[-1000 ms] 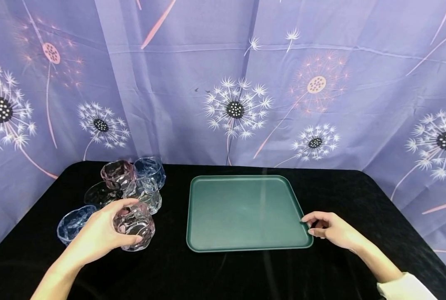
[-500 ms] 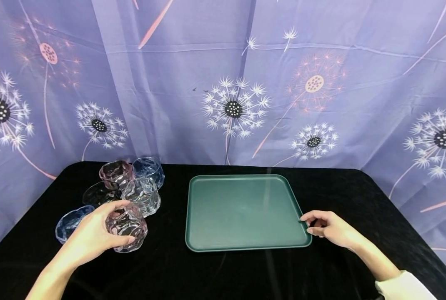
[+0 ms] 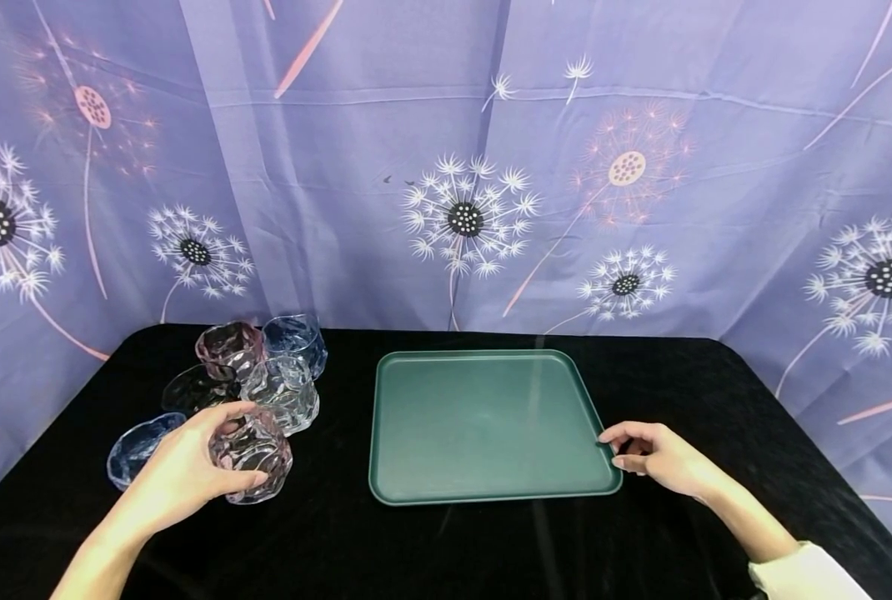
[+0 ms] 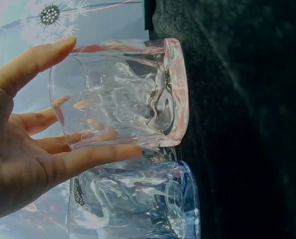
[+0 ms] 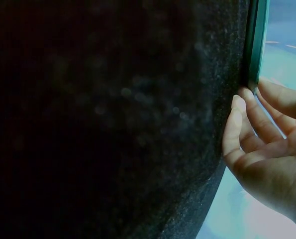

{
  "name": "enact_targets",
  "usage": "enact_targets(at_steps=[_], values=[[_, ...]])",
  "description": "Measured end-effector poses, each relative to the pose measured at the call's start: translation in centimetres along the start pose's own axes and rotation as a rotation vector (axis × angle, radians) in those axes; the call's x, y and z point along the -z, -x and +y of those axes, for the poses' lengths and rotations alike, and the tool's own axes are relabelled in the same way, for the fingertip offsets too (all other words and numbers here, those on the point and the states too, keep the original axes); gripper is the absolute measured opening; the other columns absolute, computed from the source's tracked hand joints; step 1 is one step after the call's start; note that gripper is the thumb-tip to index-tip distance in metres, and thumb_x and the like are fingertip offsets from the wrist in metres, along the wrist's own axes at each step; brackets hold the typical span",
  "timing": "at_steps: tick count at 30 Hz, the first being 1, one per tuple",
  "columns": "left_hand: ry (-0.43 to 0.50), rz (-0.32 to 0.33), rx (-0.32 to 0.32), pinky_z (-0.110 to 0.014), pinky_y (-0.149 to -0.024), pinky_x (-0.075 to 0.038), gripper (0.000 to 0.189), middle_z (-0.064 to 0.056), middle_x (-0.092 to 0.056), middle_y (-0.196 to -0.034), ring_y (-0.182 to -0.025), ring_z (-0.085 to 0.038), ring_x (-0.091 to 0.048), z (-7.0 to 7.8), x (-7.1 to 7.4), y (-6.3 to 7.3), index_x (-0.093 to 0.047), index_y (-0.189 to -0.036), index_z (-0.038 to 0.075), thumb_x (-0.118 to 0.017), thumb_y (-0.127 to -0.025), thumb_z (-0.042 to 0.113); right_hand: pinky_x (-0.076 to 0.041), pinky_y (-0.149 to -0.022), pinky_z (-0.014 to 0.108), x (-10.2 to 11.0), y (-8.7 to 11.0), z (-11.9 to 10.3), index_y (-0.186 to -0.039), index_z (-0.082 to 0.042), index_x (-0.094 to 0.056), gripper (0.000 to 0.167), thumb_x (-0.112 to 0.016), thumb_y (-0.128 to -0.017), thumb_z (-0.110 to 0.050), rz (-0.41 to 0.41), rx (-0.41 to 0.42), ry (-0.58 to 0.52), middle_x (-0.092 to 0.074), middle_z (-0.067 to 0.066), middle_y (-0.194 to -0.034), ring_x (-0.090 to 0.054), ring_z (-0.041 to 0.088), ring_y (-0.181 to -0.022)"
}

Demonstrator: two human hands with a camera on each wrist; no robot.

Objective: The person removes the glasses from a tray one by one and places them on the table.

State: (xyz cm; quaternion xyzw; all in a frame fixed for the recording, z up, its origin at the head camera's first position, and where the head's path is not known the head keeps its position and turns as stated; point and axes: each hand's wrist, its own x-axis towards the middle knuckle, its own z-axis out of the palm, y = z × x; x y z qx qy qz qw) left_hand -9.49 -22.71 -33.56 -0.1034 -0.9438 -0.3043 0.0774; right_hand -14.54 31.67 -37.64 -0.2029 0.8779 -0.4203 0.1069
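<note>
My left hand point(image 3: 183, 475) grips a faintly pink, wavy-sided drinking glass point(image 3: 260, 454), thumb on the near side and fingers round the far side. In the left wrist view this glass point(image 4: 123, 94) has its base against the black cloth, and a blue glass point(image 4: 138, 199) stands close beside it. At the right, my right hand point(image 3: 667, 457) pinches the right rim of a green rectangular tray point(image 3: 491, 425) between thumb and fingers. The right wrist view shows the tray's edge point(image 5: 257, 45) at those fingertips.
Several more glasses crowd the table's left: a blue one point(image 3: 134, 454), a dark clear one point(image 3: 191, 387), a clear one point(image 3: 284, 396), a pink one point(image 3: 230, 346) and another blue one point(image 3: 296, 337). Black cloth point(image 3: 446, 550) covers the table. A dandelion-print curtain point(image 3: 356, 183) hangs behind.
The left hand has shifted slightly left with the pink glass, a little away from the clear glass. The right hand and the tray have stayed in place.
</note>
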Motion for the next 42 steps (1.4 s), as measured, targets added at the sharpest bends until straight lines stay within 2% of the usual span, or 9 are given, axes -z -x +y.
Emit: enact_targets(at_steps=[5,15,21,23,25,28,32,38,42], values=[[0.013,-0.015,-0.011,-0.05,-0.078,-0.042,0.077,-0.021,-0.055,-0.115,-0.102,-0.035,-0.052,-0.2,0.1,0.0,-0.05,-0.123,0.002,-0.083,-0.061,0.031,-0.045,-0.052,0.025,0.0,0.1,0.0,-0.105,0.005,-0.059,0.023,-0.059,-0.082,0.007,-0.001,0.003,-0.004,-0.055,0.006,-0.086,-0.05,0.007,-0.062],[0.036,-0.068,0.049,-0.055,-0.08,-0.039,0.079,-0.025,-0.051,-0.121,-0.108,-0.041,-0.047,-0.5,1.1,0.3,-0.044,-0.131,0.003,-0.08,-0.067,0.036,-0.044,-0.051,0.025,-0.1,0.2,-0.2,-0.105,0.005,-0.059,0.023,-0.06,-0.082,0.006,0.0,0.018,0.016,-0.055,0.005,-0.086,-0.049,0.006,-0.061],[0.038,0.021,-0.022,-0.035,-0.075,-0.043,0.073,-0.019,-0.053,-0.118,-0.104,-0.031,-0.049,0.0,2.2,0.4,-0.048,-0.128,0.007,-0.081,-0.067,0.031,-0.044,-0.05,0.025,-0.1,0.3,-0.1,-0.105,0.005,-0.06,0.023,-0.06,-0.082,0.006,0.0,0.02,0.022,-0.055,0.005,-0.086,-0.049,0.006,-0.06],[0.036,0.033,-0.028,-0.03,-0.07,-0.045,0.075,-0.019,-0.053,-0.118,-0.097,-0.027,-0.054,0.3,2.4,0.4,-0.047,-0.13,0.009,-0.081,-0.067,0.031,-0.044,-0.05,0.025,-0.1,0.3,-0.1,-0.105,0.005,-0.06,0.023,-0.06,-0.082,0.005,0.0,0.022,0.025,-0.055,0.005,-0.086,-0.049,0.006,-0.06],[0.026,0.041,-0.031,-0.032,-0.068,-0.047,0.076,-0.019,-0.053,-0.118,-0.094,-0.027,-0.056,0.6,2.6,0.3,-0.046,-0.131,0.009,-0.081,-0.067,0.032,-0.044,-0.05,0.025,0.0,0.3,-0.2,-0.105,0.004,-0.06,0.023,-0.06,-0.083,0.005,-0.002,0.021,0.028,-0.055,0.004,-0.085,-0.049,0.006,-0.06],[0.037,0.044,-0.043,-0.036,-0.068,-0.051,0.077,-0.018,-0.05,-0.122,-0.095,-0.025,-0.056,1.3,3.0,0.1,-0.044,-0.133,0.01,-0.08,-0.068,0.031,-0.045,-0.05,0.025,0.0,0.3,-0.2,-0.105,0.004,-0.06,0.022,-0.06,-0.083,0.004,-0.006,0.019,0.035,-0.055,0.004,-0.085,-0.049,0.006,-0.06],[0.073,0.048,-0.084,-0.038,-0.074,-0.05,0.076,-0.014,-0.047,-0.127,-0.107,-0.027,-0.047,2.5,3.1,-0.7,-0.044,-0.133,0.01,-0.08,-0.069,0.03,-0.045,-0.05,0.026,0.1,0.2,-0.3,-0.104,0.004,-0.06,0.022,-0.06,-0.083,0.003,-0.015,0.023,0.037,-0.055,0.006,-0.084,-0.049,0.005,-0.06],[0.101,-0.039,-0.094,-0.044,-0.078,-0.049,0.076,-0.018,-0.04,-0.135,-0.114,-0.036,-0.046,4.4,2.5,-2.3,-0.041,-0.135,0.006,-0.075,-0.074,0.035,-0.045,-0.049,0.026,0.1,0.0,-0.4,-0.105,0.006,-0.059,0.022,-0.061,-0.084,-0.001,-0.041,0.028,0.008,-0.056,0.01,-0.084,-0.048,0.005,-0.059],[0.07,-0.085,-0.086,-0.046,-0.077,-0.047,0.077,-0.02,-0.04,-0.135,-0.094,-0.029,-0.056,5.7,1.5,-3.3,-0.037,-0.137,0.005,-0.07,-0.078,0.042,-0.045,-0.051,0.027,0.3,-0.2,-0.5,-0.107,0.007,-0.057,0.024,-0.061,-0.085,-0.003,-0.06,0.016,-0.013,-0.056,0.011,-0.085,-0.049,0.007,-0.061]])
